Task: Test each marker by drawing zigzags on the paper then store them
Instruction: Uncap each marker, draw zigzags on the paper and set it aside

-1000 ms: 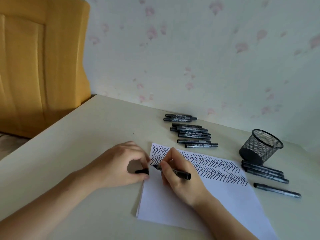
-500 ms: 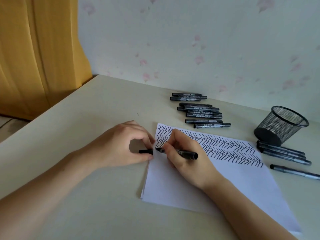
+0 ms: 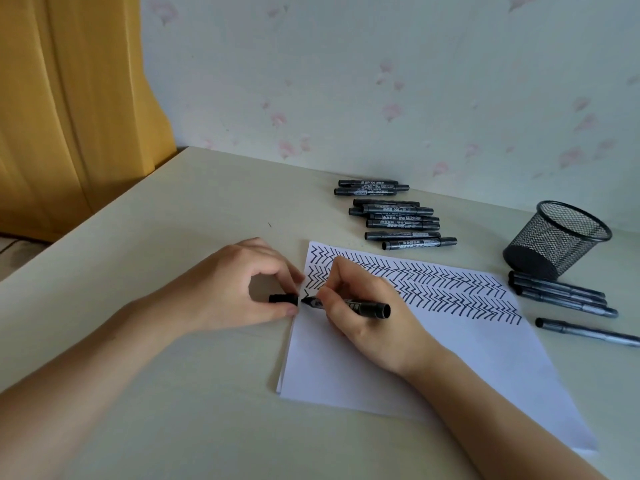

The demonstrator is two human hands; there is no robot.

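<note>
A black marker (image 3: 349,305) is gripped in the right hand (image 3: 367,317), its tip pressed to the paper (image 3: 450,358) beside the zigzag rows. Just left of that tip, the cap (image 3: 283,299) is pinched in the left hand (image 3: 239,289). Beyond the right hand, more markers (image 3: 398,216) lie on the counter (image 3: 173,237), with a mesh cup (image 3: 554,244) farther right.
</note>
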